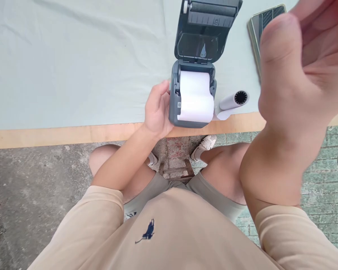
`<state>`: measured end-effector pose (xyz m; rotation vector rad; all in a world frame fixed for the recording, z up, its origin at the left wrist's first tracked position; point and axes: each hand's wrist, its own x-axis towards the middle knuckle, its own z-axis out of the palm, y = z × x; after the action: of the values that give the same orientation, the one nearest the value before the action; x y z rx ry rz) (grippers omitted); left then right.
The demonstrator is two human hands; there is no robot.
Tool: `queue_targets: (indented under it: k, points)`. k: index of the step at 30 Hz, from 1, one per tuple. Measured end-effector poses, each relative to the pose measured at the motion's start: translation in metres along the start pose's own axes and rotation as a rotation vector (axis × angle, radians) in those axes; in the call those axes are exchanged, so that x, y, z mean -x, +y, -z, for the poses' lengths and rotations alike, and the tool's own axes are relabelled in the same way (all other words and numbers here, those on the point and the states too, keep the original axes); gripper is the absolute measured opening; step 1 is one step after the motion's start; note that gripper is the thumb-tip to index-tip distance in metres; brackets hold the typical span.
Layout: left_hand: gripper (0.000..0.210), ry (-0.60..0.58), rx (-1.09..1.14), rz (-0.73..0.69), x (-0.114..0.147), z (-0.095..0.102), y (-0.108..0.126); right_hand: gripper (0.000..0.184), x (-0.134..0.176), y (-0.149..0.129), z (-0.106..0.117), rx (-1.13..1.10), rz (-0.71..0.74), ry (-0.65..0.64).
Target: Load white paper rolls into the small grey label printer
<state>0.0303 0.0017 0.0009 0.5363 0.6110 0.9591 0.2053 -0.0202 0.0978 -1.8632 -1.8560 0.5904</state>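
Observation:
My left hand (159, 112) grips the left side of a small dark grey thermal printer (174, 108), near the table's front edge. The printer's lid (199, 41) is swung up and back, showing a black roller on its inside. A white paper roll (195, 82) sits in the compartment, and its loose end lies over the front of the body. My right hand (304, 71) is raised close to the camera at the upper right, palm showing and thumb apart. Its fingertips are cut off by the frame, and I see nothing held in it.
Right of the printer lies another white paper roll (228, 103) with a black toothed core, partly unrolled. A phone-like dark device (255, 33) lies behind my right hand, partly hidden. A pale cloth (73, 67) covers the table, whose wooden edge (59, 135) is bare.

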Motion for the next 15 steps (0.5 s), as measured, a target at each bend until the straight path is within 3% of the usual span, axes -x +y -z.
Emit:
queue_targets:
  k: [1, 4, 7, 10, 15]
  points:
    - [0.025, -0.014, -0.017, 0.005, 0.001, 0.0, 0.0, 0.026, 0.0, -0.002, -0.002, 0.04, 0.106, 0.103]
    - [0.02, -0.031, -0.083, -0.027, 0.002, 0.002, -0.004, 0.011, -0.002, -0.006, -0.01, 0.241, 0.208, -0.053]
    - [0.034, -0.051, -0.156, -0.035, 0.003, 0.003, -0.008, 0.025, -0.005, -0.008, -0.02, 0.395, 0.127, -0.213]
    - [0.041, -0.058, -0.204, -0.055, 0.003, 0.003, -0.01, 0.032, -0.007, -0.009, -0.028, 0.518, 0.056, -0.229]
    - [0.033, -0.064, -0.184, -0.043, 0.003, 0.003, -0.01, 0.012, -0.009, -0.012, -0.026, 0.498, 0.085, -0.238]
